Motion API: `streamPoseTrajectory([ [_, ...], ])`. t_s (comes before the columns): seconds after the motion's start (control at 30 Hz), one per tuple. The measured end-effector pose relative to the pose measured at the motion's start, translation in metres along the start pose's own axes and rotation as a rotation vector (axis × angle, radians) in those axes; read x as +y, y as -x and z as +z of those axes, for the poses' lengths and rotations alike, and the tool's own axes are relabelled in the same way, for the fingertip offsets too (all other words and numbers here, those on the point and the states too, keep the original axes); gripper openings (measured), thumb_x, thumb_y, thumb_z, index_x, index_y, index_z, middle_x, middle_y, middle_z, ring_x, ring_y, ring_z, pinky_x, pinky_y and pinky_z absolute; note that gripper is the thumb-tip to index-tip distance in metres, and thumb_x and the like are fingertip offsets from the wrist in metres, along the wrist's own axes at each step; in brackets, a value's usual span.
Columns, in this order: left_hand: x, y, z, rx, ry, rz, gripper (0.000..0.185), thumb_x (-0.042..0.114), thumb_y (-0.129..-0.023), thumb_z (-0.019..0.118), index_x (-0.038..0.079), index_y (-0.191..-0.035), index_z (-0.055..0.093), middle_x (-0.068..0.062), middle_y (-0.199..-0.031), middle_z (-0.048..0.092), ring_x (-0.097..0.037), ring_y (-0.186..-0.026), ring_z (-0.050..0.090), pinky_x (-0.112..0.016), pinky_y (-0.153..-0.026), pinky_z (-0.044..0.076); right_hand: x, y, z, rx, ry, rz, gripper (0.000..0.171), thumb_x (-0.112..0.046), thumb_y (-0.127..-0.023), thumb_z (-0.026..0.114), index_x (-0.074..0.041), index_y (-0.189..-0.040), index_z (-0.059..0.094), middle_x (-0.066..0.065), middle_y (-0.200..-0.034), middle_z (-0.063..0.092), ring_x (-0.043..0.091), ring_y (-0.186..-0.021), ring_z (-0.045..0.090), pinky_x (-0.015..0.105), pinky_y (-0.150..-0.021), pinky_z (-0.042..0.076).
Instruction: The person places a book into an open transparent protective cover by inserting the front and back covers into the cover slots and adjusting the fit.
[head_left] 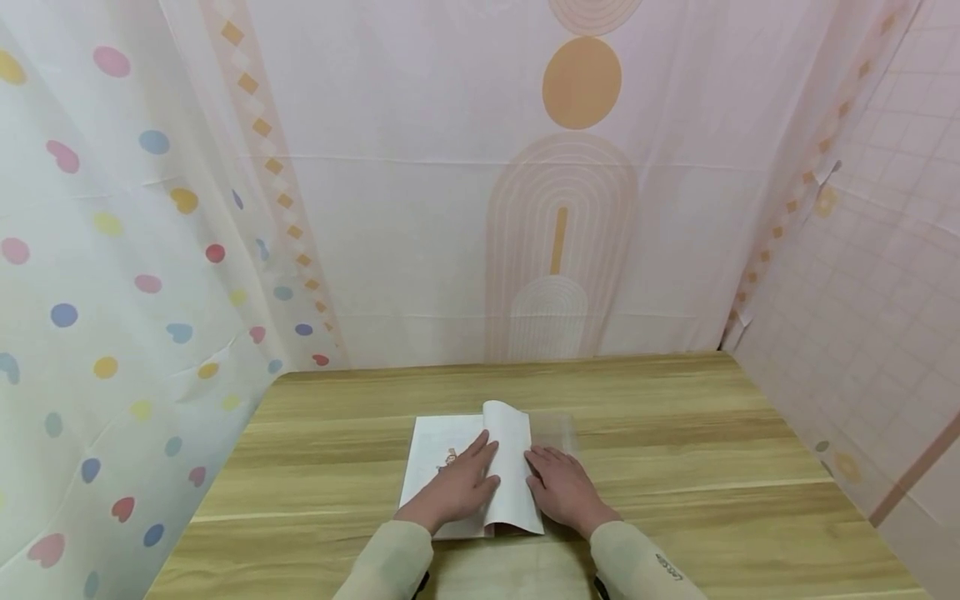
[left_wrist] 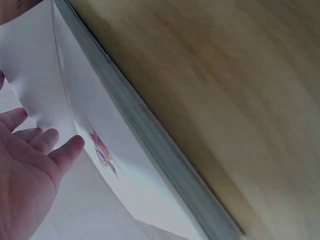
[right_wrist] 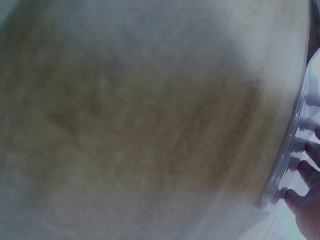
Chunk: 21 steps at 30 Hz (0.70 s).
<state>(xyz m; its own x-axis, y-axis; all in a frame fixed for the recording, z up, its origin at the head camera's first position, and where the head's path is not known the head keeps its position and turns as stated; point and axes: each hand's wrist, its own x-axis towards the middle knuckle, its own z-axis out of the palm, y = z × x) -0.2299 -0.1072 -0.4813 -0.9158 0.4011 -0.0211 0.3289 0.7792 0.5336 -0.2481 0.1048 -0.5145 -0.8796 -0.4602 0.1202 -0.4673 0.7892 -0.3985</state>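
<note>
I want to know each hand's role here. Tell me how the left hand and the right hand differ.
The left hand lies flat on the open book's printed left page; the right hand rests against the curled white page's right edge. The left hand points up and right, the right hand up and left. Both have straight fingers and pale sleeves.

The book (head_left: 465, 467) is paper, its white pages smooth and matt, with a small colour print on one. A clear, slightly glossy plastic film (head_left: 558, 433) lies beside it. The table (head_left: 675, 433) has a light wood-grain top, smooth with a soft sheen. The backdrop (head_left: 450, 208) behind looks like thin, creased printed sheet, matt.
</note>
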Motion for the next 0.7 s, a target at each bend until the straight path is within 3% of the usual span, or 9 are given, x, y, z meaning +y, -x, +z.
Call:
streamPoseTrajectory([
  [0.37, -0.0064, 0.0026, 0.0008, 0.009, 0.023, 0.007, 0.058, 0.027, -0.101, 0.051, 0.000, -0.151, 0.038, -0.019, -0.160, 0.024, -0.041, -0.139, 0.037, -0.065, -0.107, 0.032, -0.0022, -0.0009, -0.0012, -0.012, -0.048, 0.030, 0.044, -0.016, -0.100, 0.055, 0.005, -0.138, 0.054, 0.022, -0.143, 0.051, 0.038, -0.135, 0.044, 0.054, -0.111, 0.031],
  [0.7, -0.0047, 0.0014, 0.0022, 0.007, 0.013, 0.000, 0.057, 0.025, -0.101, 0.053, 0.001, -0.151, 0.039, -0.019, -0.160, 0.024, -0.042, -0.137, 0.040, -0.068, -0.104, 0.033, -0.0072, -0.0027, -0.0027, -0.018, -0.067, 0.088, 0.042, -0.018, -0.100, 0.054, 0.001, -0.138, 0.056, 0.018, -0.144, 0.051, 0.037, -0.135, 0.044, 0.065, -0.112, 0.020],
])
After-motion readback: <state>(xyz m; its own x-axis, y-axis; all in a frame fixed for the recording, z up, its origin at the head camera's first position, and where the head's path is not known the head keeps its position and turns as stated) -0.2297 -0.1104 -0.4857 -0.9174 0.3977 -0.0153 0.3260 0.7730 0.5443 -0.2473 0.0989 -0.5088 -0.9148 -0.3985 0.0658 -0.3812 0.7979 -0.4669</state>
